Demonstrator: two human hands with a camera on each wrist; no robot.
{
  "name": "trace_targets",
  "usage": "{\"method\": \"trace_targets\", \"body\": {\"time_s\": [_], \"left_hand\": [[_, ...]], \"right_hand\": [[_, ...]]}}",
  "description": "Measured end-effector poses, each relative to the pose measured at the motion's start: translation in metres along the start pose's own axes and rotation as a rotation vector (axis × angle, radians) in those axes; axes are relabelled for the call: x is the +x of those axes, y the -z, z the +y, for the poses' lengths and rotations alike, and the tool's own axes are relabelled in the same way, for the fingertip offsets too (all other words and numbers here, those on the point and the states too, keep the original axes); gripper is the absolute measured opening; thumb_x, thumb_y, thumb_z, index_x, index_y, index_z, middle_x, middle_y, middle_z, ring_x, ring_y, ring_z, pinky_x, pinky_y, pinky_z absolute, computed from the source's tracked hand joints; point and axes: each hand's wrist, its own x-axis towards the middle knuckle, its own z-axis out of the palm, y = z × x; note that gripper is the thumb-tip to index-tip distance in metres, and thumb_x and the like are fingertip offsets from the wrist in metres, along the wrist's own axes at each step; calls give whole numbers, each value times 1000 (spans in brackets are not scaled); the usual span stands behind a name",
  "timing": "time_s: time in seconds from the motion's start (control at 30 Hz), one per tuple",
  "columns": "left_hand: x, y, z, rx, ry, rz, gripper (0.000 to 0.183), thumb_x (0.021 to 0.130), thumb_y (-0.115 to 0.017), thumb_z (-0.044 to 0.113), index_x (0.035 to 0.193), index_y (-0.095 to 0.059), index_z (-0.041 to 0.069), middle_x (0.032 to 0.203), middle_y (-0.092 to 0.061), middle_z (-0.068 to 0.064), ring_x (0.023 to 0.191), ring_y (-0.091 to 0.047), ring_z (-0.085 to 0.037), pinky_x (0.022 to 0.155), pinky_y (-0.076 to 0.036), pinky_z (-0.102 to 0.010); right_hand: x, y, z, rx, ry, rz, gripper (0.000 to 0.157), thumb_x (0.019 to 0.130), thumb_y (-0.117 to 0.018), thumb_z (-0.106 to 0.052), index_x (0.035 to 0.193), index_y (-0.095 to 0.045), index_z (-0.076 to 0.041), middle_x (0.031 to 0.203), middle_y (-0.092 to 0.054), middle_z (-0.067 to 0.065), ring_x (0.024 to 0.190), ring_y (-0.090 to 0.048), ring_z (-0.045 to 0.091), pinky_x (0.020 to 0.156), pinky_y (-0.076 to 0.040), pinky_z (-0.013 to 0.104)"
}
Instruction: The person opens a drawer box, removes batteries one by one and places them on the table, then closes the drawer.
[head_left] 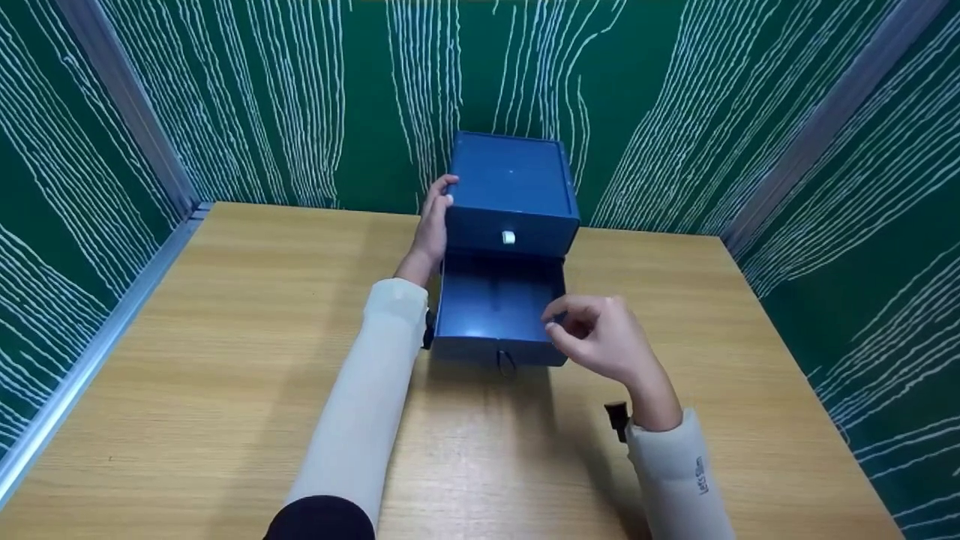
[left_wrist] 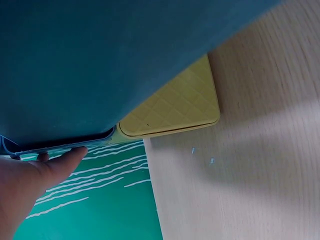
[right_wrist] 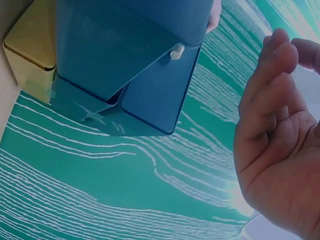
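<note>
A blue drawer unit [head_left: 514, 176] stands at the back of the table, with a small white knob [head_left: 508, 238] on its closed upper drawer. Below that, an open blue drawer [head_left: 480, 300] sticks out toward me, nothing visible inside; a dark loop [head_left: 507, 363] hangs from its front. My left hand [head_left: 433, 229] rests its fingers against the unit's left side. Close to the open drawer's right front corner is my right hand [head_left: 604, 337], fingers loosely bent, thumb and index fingertip apart and nothing between them.
Under the blue part sits a yellow section [left_wrist: 175, 102] with a quilted pattern, seen in both wrist views. A wooden table [head_left: 225, 360] carries the unit. Green walls with white wavy lines [head_left: 360, 112] and metal posts [head_left: 825, 135] enclose the back and sides.
</note>
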Motion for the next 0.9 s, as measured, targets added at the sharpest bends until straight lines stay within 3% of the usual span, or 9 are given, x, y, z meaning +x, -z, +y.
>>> {"method": "trace_targets", "body": {"time_s": [0.07,0.43,0.7,0.9], "left_hand": [[-4,-1,6,1,-1,-10,41,90,-21,19,130,-31,16,142,-21,0,128,-20,-17,106,-11,-43],[-4,-1,7,-48,-16,-14,41,90,-21,18,130,-31,13,142,-21,-3,124,-24,-18,104,-15,-40],[-4,0,8,-35,-16,-10,41,90,-22,18,129,-32,12,141,-23,-3,125,-24,-18,105,-14,-39],[-5,0,8,-3,-1,-3,41,90,-22,19,130,-32,14,142,-22,-1,128,-21,-16,106,-12,-40]], "right_hand": [[-2,-3,-3,-24,13,-18,9,80,-58,-34,86,-63,-31,62,-56,-10,50,-48,6,45,-43,23],[-15,-20,-14,-154,80,-91,9,77,-57,-26,83,-65,-27,65,-58,-18,49,-48,-2,43,-40,18],[-23,-42,-18,-194,57,-132,9,77,-58,-27,82,-65,-28,70,-62,-17,53,-50,-7,47,-41,15],[-26,-62,-15,-232,30,-103,9,76,-58,-23,81,-65,-23,72,-64,-12,57,-53,-7,51,-42,13]]}}
